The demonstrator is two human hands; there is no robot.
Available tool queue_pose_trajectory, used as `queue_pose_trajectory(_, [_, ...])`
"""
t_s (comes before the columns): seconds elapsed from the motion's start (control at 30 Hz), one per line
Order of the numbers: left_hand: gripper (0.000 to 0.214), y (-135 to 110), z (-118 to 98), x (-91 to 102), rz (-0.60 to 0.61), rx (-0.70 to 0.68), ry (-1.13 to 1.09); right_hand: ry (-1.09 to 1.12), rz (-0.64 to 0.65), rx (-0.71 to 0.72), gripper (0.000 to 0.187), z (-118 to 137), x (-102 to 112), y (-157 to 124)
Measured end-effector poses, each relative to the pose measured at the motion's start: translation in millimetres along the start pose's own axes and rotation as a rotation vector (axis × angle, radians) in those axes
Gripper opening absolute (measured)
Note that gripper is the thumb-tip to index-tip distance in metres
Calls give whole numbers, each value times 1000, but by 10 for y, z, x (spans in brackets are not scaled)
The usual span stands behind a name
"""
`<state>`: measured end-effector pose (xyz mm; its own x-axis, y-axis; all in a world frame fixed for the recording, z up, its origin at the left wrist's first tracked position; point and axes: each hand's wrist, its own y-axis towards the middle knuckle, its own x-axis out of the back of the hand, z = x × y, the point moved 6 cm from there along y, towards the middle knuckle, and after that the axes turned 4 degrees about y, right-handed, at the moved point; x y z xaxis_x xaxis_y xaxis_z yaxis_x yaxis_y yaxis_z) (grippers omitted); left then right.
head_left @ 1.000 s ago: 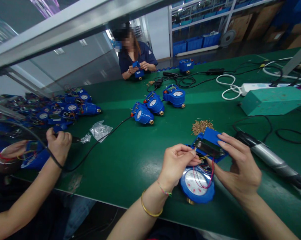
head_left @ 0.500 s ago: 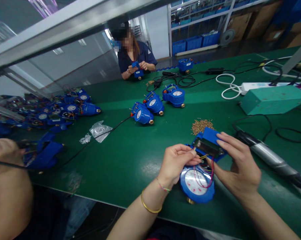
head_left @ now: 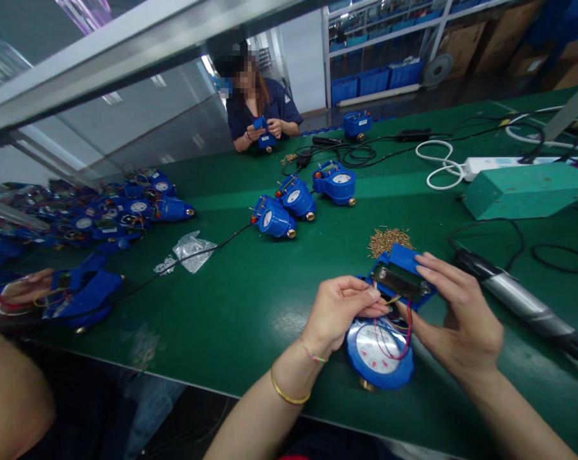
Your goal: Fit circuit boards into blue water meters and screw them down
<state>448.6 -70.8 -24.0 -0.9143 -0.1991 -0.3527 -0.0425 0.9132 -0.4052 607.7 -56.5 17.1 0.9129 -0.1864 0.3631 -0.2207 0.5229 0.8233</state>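
A blue water meter point(head_left: 379, 354) with a white dial lies on the green table point(head_left: 250, 300) in front of me. Red and yellow wires run from it up to a blue electronics cover point(head_left: 400, 275) with a dark display, tilted above the meter. My right hand point(head_left: 456, 319) grips that cover from the right, fingers over its top edge. My left hand point(head_left: 339, 310) is closed in a pinch at the cover's lower left corner, where the wires come out.
A pile of small brass screws point(head_left: 387, 240) lies just behind the cover. An electric screwdriver point(head_left: 514, 300) rests to the right, a teal box point(head_left: 523, 188) beyond it. Three blue meters point(head_left: 298, 201) stand mid-table. A co-worker's hand point(head_left: 25, 291) holds a blue meter at left; another person sits opposite.
My hands and the cover have barely moved. The co-worker at left has drawn the right hand and its tool away, and an arm now fills the lower left corner.
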Motion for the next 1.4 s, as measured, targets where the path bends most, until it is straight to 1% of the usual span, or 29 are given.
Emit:
queue_pose_trajectory(0.3, [47, -15, -4, 30, -4, -27, -24, 23, -7, -17, 66, -26, 23, -11])
queue_pose_trajectory(0.47, [46, -14, -12, 25, -6, -36, -24, 58, -5, -59, 66, -43, 21, -30])
queue_pose_trajectory(0.77, [46, -8, -8, 10, -16, -10, -27, 22, 4, -34, 65, -16, 21, -1])
queue_pose_trajectory(1.1, [41, -53, -52, -27, -18, -72, -57, 22, 11, -34, 65, -29, 25, -7])
queue_pose_trajectory(1.27, [43, -49, -46, -35, -13, -57, -50, -12, 9, -12, 64, -10, 43, -3])
queue_pose_trajectory(1.4, [40, -53, -44, -17, -41, -63, -16, -10, 7, 0, 64, 4, 48, 7])
